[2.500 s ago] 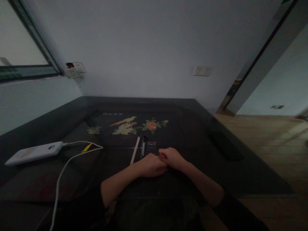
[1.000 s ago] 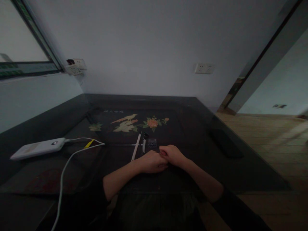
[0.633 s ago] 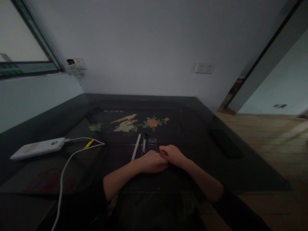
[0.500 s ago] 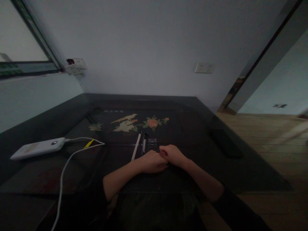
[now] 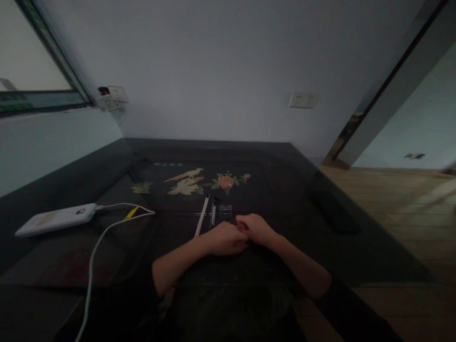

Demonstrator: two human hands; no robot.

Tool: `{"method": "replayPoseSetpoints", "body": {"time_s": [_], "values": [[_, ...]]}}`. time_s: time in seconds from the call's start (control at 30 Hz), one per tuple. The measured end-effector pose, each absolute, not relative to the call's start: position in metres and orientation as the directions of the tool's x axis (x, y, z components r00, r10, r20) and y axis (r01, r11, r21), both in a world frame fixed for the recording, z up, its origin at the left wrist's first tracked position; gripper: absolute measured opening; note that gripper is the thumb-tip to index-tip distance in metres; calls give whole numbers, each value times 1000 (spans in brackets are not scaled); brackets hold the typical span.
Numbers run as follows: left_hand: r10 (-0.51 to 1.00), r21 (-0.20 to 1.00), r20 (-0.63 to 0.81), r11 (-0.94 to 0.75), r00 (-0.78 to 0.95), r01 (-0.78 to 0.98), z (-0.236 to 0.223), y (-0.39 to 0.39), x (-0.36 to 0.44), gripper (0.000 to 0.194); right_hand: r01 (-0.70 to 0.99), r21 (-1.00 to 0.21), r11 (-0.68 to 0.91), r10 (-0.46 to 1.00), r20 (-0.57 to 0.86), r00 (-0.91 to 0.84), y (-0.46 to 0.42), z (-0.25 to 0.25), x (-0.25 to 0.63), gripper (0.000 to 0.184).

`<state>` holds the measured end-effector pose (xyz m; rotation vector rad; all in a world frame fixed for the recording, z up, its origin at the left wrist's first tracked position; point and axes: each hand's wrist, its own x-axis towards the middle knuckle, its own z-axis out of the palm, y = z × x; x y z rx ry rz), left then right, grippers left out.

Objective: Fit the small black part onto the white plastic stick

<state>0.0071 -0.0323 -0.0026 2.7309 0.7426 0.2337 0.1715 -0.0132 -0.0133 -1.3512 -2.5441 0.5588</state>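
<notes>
My left hand [image 5: 229, 239] and my right hand [image 5: 257, 231] rest together near the front of the dark table [image 5: 285, 185]. Both are closed with fingers curled, knuckles touching; nothing shows in either one. Just beyond my left hand lies a long pale flat strip [image 5: 202, 216], its near end hidden behind my wrist. Right of the strip is a slim black-and-white object [image 5: 213, 213], its kind unclear. A small clear box [image 5: 225, 211] with sections sits beside it, a little beyond both hands and apart from them.
On the left lies a white power bank [image 5: 57, 220] with a white cable [image 5: 91, 266] carrying a yellow tag [image 5: 131, 213]. A dark flat slab [image 5: 335, 212] lies at the right. Wall sockets [image 5: 302, 99] are behind the table, and a wooden floor [image 5: 377, 204] is at the right.
Since the earliest frame the whole view has shifted slightly, with the scene sitting a little higher and rightward. The hands stay together, and the things on the table have not moved.
</notes>
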Motion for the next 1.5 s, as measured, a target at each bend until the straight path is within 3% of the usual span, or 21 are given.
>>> {"method": "replayPoseSetpoints", "body": {"time_s": [0.17, 0.3, 0.4, 0.57, 0.87, 1.03, 1.23, 1.5], "values": [[613, 582, 166, -693, 773, 425, 2, -21, -2, 31, 747, -371, 552, 808, 20, -588, -12, -18, 172, 5], [782, 640, 247, -575, 572, 510, 10, -1, -16, 33, 772, -334, 542, 822, 16, -570, -13, -16, 171, 9], [885, 563, 243, -462, 397, 686, 15, 15, -33, 32, 762, -343, 549, 816, 22, -578, -14, -12, 171, 17], [978, 320, 126, -197, 165, 927, 14, 35, -61, 32, 738, -406, 538, 817, 34, -576, -13, -10, 170, 21], [991, 97, -134, -5, 18, 995, 8, 39, -72, 41, 704, -542, 460, 864, 92, -494, 3, 8, 154, 17], [978, 94, -203, -35, 54, 995, 11, 35, -67, 41, 709, -524, 472, 860, 96, -502, -3, 16, 122, 11], [970, 108, -237, -31, 56, 994, 11, 32, -62, 34, 764, -316, 563, 817, 74, -572, -16, 6, 95, 25], [974, 166, -203, -62, 96, 984, 7, 31, -63, 39, 796, -239, 556, 824, 33, -566, -22, 2, 93, 27]]}}
